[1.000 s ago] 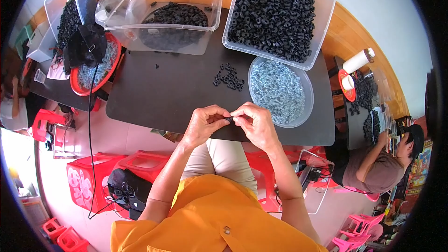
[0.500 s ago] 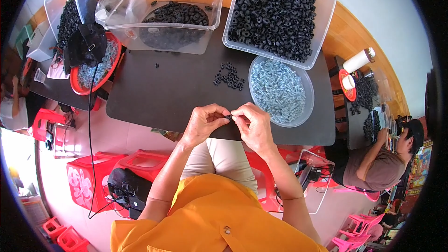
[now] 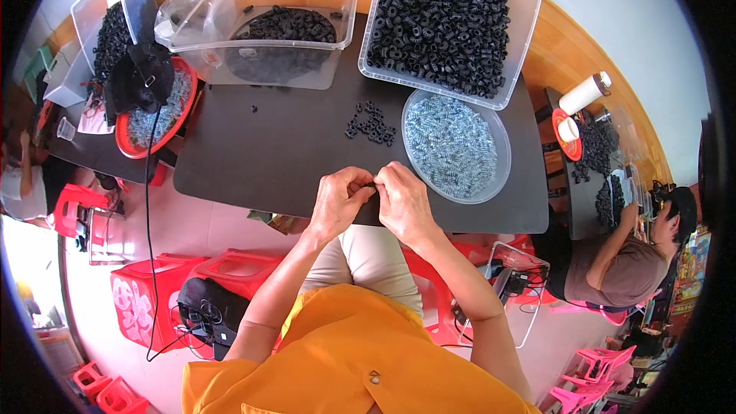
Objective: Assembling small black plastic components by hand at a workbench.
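Observation:
Above the table's near edge my left hand (image 3: 337, 201) and my right hand (image 3: 403, 204) meet, thumbs and fingers pinched together. Between their fingertips is a small black plastic part (image 3: 371, 184), mostly covered by the fingers. Just beyond them, a loose cluster of black ring-like plastic parts (image 3: 371, 124) lies on the dark table (image 3: 276, 146). To the right of my right hand stands a round clear tub (image 3: 504, 162) full of small shiny silvery-blue pieces (image 3: 451, 138) that look like springs.
A large clear bin (image 3: 524, 61) heaped with black parts stands at the far right. Beside it is another clear bin (image 3: 346, 8) with fewer parts and a plastic bag. A red basin (image 3: 186, 111) and a black cable (image 3: 147, 215) are at left; a co-worker (image 3: 629, 261) sits at right.
My hands have drawn closer together, the right one turning inward over the black part and hiding more of it. The view has shifted slightly.

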`<action>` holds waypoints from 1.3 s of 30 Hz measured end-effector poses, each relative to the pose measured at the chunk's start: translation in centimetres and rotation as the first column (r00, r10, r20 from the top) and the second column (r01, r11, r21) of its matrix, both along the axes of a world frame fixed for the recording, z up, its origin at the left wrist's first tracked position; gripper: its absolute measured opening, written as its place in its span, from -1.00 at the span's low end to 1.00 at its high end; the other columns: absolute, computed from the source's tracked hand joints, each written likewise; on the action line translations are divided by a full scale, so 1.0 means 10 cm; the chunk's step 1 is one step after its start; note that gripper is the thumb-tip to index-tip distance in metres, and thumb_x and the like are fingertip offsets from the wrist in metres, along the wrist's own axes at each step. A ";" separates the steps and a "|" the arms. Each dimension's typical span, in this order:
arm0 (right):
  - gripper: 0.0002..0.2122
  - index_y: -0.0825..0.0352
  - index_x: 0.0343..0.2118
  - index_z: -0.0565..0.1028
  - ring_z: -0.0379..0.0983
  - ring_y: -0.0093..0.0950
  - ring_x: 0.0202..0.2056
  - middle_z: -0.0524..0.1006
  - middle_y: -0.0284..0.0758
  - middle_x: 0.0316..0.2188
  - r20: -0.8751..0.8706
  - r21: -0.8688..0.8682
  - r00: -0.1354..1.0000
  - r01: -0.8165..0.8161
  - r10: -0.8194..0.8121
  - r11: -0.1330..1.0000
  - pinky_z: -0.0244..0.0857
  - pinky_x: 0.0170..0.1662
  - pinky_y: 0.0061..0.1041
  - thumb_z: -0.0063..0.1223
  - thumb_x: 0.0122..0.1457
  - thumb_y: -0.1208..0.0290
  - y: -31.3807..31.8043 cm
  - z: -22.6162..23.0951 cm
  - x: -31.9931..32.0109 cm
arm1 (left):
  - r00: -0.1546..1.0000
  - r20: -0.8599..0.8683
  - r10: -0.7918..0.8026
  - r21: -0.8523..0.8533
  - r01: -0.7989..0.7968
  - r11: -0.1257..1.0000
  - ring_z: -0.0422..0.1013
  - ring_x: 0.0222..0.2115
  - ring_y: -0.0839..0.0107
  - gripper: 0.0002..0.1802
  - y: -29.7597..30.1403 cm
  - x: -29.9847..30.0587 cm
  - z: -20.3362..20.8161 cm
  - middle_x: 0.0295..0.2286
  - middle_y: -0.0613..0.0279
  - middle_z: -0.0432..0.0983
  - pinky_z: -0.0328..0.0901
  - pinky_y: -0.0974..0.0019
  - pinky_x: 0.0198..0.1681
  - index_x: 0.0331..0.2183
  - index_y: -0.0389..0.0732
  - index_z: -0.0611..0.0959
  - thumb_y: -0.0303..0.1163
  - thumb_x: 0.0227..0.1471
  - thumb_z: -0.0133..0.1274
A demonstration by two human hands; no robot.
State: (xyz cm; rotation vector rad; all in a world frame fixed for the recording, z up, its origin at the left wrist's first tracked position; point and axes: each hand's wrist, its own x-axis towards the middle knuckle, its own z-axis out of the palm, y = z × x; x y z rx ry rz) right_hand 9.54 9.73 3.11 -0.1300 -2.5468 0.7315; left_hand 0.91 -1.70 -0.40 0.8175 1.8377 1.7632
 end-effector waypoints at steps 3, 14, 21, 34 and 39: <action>-0.83 0.38 -0.45 0.34 0.36 -0.23 -0.38 0.35 -0.22 -0.48 -0.032 0.088 0.999 0.019 -0.017 0.996 0.30 -0.39 -0.30 -0.02 -0.15 0.72 -0.08 0.08 0.02 | 0.999 -0.005 0.041 -0.044 -0.041 0.998 0.44 -0.57 0.52 -0.83 0.05 0.03 0.08 -0.55 0.12 0.54 0.34 0.44 -0.46 -0.39 -0.40 0.57 -0.63 -0.17 0.09; -0.86 0.41 -0.43 0.45 0.44 -0.34 -0.49 0.45 -0.23 -0.49 -0.143 -0.238 0.989 0.003 -0.038 0.971 0.30 -0.45 -0.49 -0.05 -0.05 0.77 0.06 -0.01 -0.22 | 0.979 0.171 0.107 -0.052 -0.099 0.994 0.37 -0.64 0.60 -0.90 0.15 -0.08 0.14 -0.60 0.23 0.48 0.30 0.51 -0.64 -0.37 -0.40 0.54 -0.59 -0.01 0.00; -0.87 0.42 -0.32 0.46 0.45 -0.49 -0.42 0.48 -0.26 -0.38 -0.298 -0.219 0.929 0.156 -0.218 0.963 0.32 -0.41 -0.62 -0.06 0.06 0.70 -0.01 -0.04 -0.15 | 0.973 0.157 0.169 0.053 -0.179 0.982 0.37 -0.66 0.58 -0.89 0.31 -0.27 0.10 -0.53 0.17 0.46 0.34 0.48 -0.65 -0.34 -0.42 0.47 -0.62 0.00 -0.04; -0.56 0.41 0.01 0.35 0.25 -0.20 0.06 0.33 -0.10 0.02 0.056 0.279 0.998 -0.018 0.002 0.960 0.13 0.10 -0.24 0.04 0.03 0.39 -0.38 -0.29 0.23 | 0.918 0.298 0.261 0.199 -0.328 0.924 0.34 -0.66 0.59 -0.89 0.29 -0.29 0.02 -0.51 0.23 0.39 0.34 0.51 -0.63 -0.31 -0.36 0.45 -0.60 0.03 -0.05; -0.56 0.46 -0.01 0.35 0.22 -0.18 0.08 0.30 -0.08 0.04 0.041 0.208 0.999 0.013 -0.022 0.978 0.10 0.12 -0.22 0.04 0.04 0.37 -0.39 -0.30 0.24 | 0.912 0.330 0.245 0.224 -0.327 0.918 0.34 -0.65 0.59 -0.89 0.28 -0.29 0.06 -0.51 0.25 0.39 0.34 0.51 -0.61 -0.32 -0.35 0.45 -0.59 0.03 -0.04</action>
